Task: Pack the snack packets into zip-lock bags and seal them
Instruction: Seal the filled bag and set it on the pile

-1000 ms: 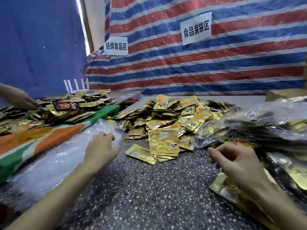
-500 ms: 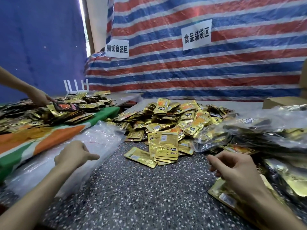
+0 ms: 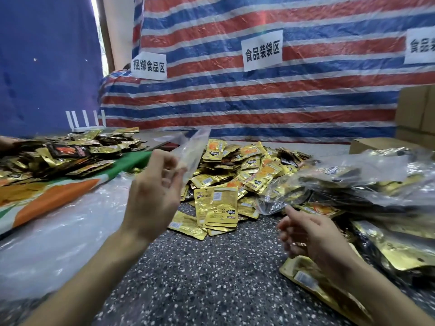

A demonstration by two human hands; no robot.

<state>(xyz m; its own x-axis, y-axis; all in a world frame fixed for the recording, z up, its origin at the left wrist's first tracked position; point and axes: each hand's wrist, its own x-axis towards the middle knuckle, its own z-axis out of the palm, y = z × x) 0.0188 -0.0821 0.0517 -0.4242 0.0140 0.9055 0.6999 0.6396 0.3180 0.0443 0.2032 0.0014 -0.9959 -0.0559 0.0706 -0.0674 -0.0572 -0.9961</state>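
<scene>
Left of the frame's centre, the left hand is raised, thumb and curled fingers pinching one thin, clear plastic zip-lock bag that stands up limp and blurred above it. At lower right the right hand hovers loosely curled, forefinger out, holding nothing. The heap of gold foil snack packets lies at centre on the dark speckled surface. The step looks to be opening the bag. It would go best if the free hand found the zip end, rubbed the two layers apart and held the mouth wide. Packets should then go in flat and clear of the zip track.
</scene>
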